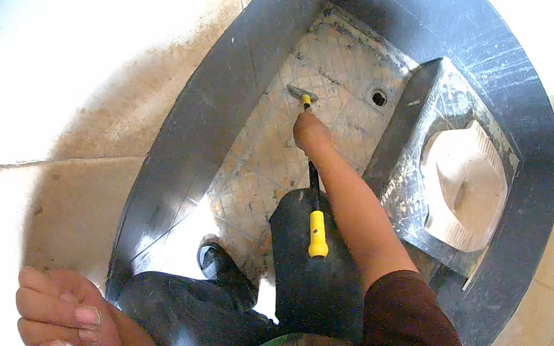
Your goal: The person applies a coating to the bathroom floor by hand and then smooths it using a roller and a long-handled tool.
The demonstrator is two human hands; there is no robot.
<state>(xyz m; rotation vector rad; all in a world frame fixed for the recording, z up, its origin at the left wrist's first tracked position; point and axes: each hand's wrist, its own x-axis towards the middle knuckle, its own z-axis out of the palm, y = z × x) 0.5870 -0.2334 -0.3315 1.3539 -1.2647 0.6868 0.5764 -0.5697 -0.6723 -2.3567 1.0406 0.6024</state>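
Observation:
My right hand is wrapped around the black shaft of a floor scraper. The scraper has a yellow end grip lying above my bent knee and a yellow collar beside its flat metal head. That head rests on the dirty tiled floor, ahead of my hand. At the lower left, my left hand is raised with its fingers curled in, and no tool shows in it. Part of that hand is cut off by the lower edge.
A squat toilet pan sits in a raised, smeared dark step on the right. Near the step is a round drain hole. Dark wall panels surround the floor, with beige tiles above. My shoe stands by the left wall.

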